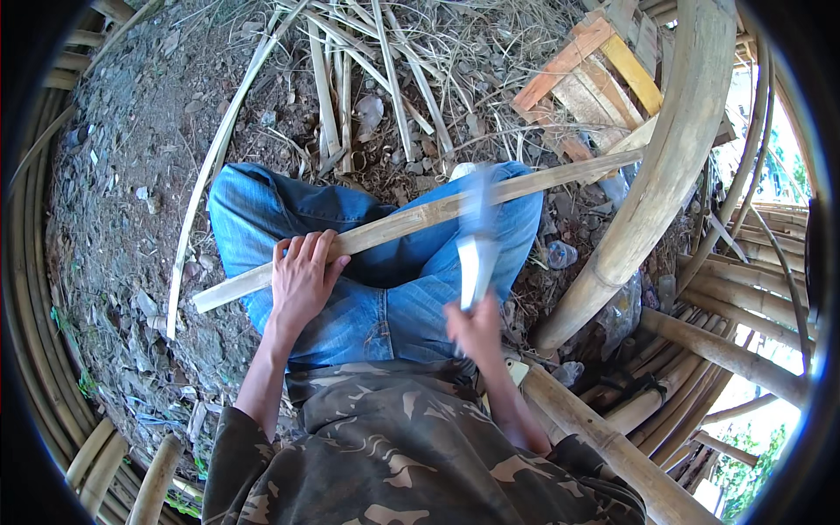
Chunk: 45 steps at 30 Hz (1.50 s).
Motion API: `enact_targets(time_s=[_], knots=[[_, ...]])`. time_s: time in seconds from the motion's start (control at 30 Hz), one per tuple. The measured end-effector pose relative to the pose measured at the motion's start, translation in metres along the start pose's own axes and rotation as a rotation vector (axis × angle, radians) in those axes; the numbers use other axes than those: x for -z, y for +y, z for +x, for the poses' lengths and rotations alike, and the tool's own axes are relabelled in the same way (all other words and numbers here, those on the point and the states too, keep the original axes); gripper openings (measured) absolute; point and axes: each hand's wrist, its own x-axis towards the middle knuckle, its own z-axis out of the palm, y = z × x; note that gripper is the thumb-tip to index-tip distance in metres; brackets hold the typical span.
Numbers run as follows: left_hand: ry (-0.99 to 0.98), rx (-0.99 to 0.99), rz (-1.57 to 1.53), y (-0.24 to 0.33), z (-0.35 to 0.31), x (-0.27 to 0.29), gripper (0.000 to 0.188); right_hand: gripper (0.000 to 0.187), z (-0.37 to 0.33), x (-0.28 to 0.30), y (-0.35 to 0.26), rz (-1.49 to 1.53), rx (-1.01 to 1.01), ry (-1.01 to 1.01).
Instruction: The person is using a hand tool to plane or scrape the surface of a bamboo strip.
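Note:
A long split bamboo strip (pixel 411 223) lies slantwise across my jean-covered crossed legs, its far end reaching up to the right. My left hand (pixel 306 267) is closed over the strip toward its lower left end, thumb against its near edge. In my right hand (pixel 477 328) is a large knife (pixel 477 262), smeared by motion and pointing away from me. Its shiny lower part looks white and its upper part grey-blue. The knife appears over the strip in the view; whether the two touch I cannot tell.
Several thin bamboo strips (pixel 325 87) lie on the littered ground ahead. A thick bamboo pole (pixel 656 201) rises close on my right, beside a broken wooden crate (pixel 604 79). Bamboo rails (pixel 604 429) run along the lower right. Stacked bamboo (pixel 35 289) lines the left.

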Motion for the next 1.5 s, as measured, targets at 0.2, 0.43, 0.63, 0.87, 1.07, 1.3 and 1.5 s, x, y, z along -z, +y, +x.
enact_targets(time_s=[0.2, 0.43, 0.63, 0.87, 1.07, 1.3, 1.5], knots=[[-0.016, -0.007, -0.007, 0.002, 0.002, 0.003, 0.040, 0.030, 0.002, 0.022, -0.030, 0.190, 0.097, 0.027], [-0.006, -0.018, 0.006, 0.000, 0.000, -0.002, 0.041, 0.028, -0.003, 0.007, 0.002, -0.007, -0.170, -0.202], [-0.011, -0.010, -0.001, 0.002, 0.004, 0.001, 0.040, 0.027, 0.004, 0.007, -0.036, 0.463, 0.106, 0.197], [-0.020, -0.030, -0.014, 0.002, 0.000, 0.001, 0.040, 0.025, 0.002, 0.020, -0.020, 0.041, -0.059, -0.106], [-0.015, -0.020, -0.012, 0.003, 0.007, -0.001, 0.039, 0.033, 0.004, 0.001, 0.016, -0.004, -0.026, -0.036], [-0.009, -0.034, -0.003, 0.001, 0.006, -0.002, 0.041, 0.029, 0.006, 0.016, -0.040, 0.301, 0.069, 0.018], [-0.013, -0.042, -0.022, 0.000, 0.009, -0.002, 0.041, 0.031, 0.002, 0.004, -0.001, -0.152, -0.153, -0.292]])
